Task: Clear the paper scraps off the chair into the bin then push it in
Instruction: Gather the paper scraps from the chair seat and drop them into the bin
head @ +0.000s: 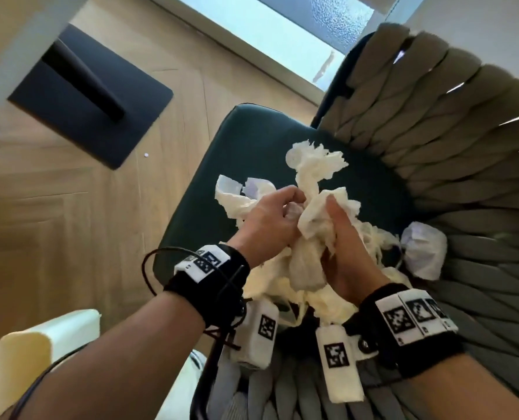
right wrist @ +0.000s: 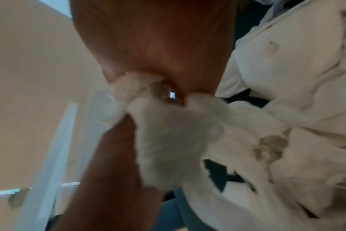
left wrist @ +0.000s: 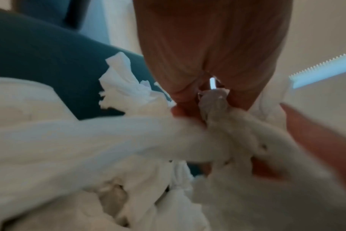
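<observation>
A person's left hand (head: 267, 225) and right hand (head: 347, 256) meet over the dark green seat of a chair (head: 252, 140), both closed around a bundle of crumpled cream paper scraps (head: 312, 225). The left fingers curl into the wad from one side; the right thumb and fingers clench it from the other. Loose ends spill above and below the hands over the seat. One white crumpled scrap (head: 423, 253) lies apart by the padded, channel-stitched backrest (head: 464, 131). A black floor plate (head: 91, 95) sits on the wooden floor (head: 55, 207) nearby
</observation>
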Tool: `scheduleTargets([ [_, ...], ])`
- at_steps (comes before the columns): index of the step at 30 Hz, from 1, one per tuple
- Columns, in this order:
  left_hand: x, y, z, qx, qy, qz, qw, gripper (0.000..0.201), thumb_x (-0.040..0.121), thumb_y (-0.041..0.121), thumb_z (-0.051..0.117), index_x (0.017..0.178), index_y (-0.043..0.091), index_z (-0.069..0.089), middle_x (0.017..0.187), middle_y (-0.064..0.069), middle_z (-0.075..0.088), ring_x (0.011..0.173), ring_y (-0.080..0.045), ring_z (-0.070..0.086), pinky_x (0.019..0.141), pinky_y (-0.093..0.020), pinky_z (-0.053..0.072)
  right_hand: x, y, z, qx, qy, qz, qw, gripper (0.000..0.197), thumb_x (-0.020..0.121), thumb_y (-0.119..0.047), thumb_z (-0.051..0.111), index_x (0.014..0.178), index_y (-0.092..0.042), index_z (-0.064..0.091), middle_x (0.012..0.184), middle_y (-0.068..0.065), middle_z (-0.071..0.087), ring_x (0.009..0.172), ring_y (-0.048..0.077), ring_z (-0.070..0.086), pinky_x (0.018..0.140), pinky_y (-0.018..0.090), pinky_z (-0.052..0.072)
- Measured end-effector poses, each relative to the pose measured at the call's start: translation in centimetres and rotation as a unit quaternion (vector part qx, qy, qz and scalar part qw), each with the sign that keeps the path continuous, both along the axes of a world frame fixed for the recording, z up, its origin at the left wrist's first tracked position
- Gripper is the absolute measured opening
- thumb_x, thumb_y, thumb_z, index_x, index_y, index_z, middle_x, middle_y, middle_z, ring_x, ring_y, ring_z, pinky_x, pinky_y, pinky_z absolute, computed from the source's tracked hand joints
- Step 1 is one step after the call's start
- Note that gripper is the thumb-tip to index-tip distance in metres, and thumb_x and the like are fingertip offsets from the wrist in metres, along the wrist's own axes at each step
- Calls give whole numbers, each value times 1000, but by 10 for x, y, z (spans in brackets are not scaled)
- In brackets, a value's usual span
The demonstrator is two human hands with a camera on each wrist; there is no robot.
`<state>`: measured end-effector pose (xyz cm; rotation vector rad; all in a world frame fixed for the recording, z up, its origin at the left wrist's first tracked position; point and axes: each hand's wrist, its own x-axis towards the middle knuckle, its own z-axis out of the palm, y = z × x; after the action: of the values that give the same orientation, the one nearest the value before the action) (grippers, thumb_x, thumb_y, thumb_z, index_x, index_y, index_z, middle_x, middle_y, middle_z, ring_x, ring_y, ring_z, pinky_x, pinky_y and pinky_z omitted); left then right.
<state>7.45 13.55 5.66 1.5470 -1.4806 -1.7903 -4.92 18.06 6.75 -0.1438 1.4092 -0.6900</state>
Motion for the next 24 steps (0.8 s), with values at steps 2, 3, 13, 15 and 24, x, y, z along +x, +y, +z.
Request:
scheduleTargets([
  [2,-7,4,-2,-50,-33,-50,997,11,90,10,60,100,12,67,91,-5,69,79,-14,64,74,-34,58,1,-9,0,-22,49,-1,999,42,93,-50,49,116,-20,66,107,6,75,98,20,72,75,33,58],
  [3,-7,5,-3,-69,-39,-70,994,14,89,13,63,102,14,69,95,-2,68,85,-13,64,75,-26,56,2,-12,0,-28,84,-2,996,34,94,-43,52,114,-19,67,102,5,75,93,18,73,68,29,59],
  [13,27,11,4,-85,-100,-202,971,103,63,54,82,147,43,23,149,12,34,135,-12,34,110,-35,31,-12,-24,9,-82,116,-55,988,39,91,-55,49,100,-22,67,89,5,71,87,24,69,79,39,54],
  [15,18,19,-2,-29,-94,-256,962,97,61,54,83,143,35,35,141,9,48,125,-12,47,107,-36,41,-18,-26,9,-97,57,-100,989,48,89,-62,44,110,-24,63,99,1,69,93,20,67,84,40,54],
  [24,19,22,1,12,-41,-127,991,17,92,19,61,103,7,67,97,-15,67,81,-23,62,82,-39,54,-51,-42,16,-63,158,-205,964,29,91,-36,51,67,-21,57,53,-5,54,53,12,54,49,20,42],
])
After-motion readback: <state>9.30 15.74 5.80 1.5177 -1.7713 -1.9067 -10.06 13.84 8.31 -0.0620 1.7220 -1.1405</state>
